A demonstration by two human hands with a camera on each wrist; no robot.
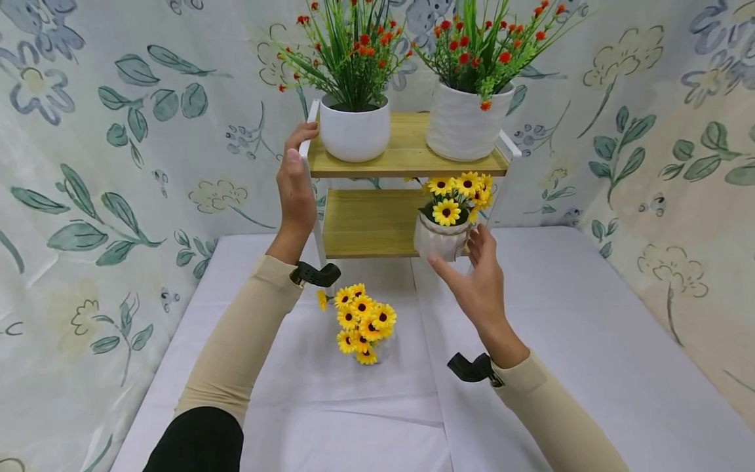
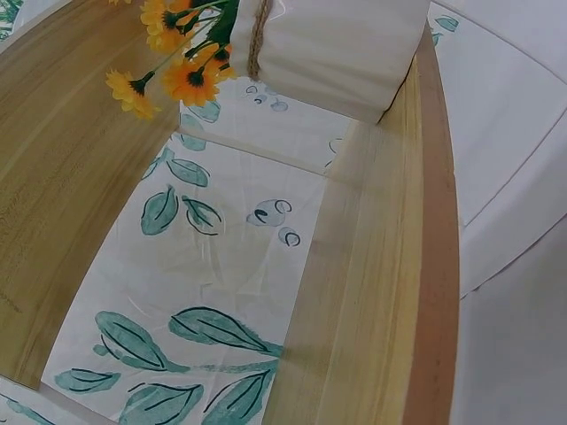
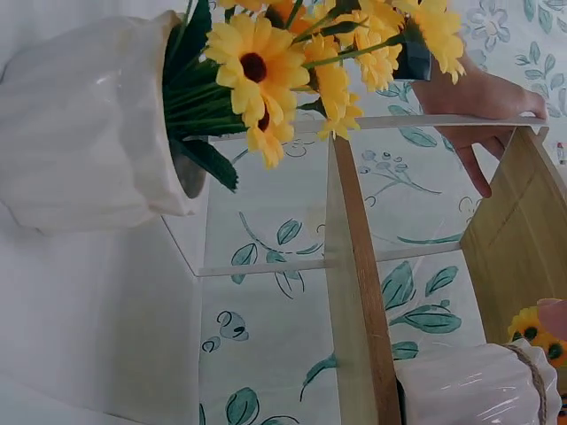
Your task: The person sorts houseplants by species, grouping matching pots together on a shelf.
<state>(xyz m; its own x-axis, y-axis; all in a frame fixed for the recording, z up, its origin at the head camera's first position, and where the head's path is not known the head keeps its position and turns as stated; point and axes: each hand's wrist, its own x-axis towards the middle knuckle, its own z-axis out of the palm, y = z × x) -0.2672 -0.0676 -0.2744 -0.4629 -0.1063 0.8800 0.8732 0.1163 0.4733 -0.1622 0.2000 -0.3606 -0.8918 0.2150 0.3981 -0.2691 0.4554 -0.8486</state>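
A two-tier shelf rack (image 1: 371, 223) with wooden boards and a white frame stands on the table. My left hand (image 1: 297, 183) holds its left side near the top board; the right wrist view shows that hand (image 3: 469, 97) across the white frame. On the lower board's right part sits a white ceramic pot (image 1: 439, 239) with yellow daisy-like flowers (image 1: 446, 212) and twine round it. Beside this pot is my right hand (image 1: 478, 275), thumb spread in front of it and fingers at its right side. In the left wrist view the pot (image 2: 341, 53) shows no fingers round it.
Two white pots, a smooth one (image 1: 356, 134) and a ridged one (image 1: 466, 124), stand on the top board with red-flowered grassy plants. Another pot (image 3: 89, 124) of yellow flowers (image 1: 364, 321) stands on the white-covered table (image 1: 354, 426) before the rack. Behind hangs a floral cloth (image 1: 147, 131).
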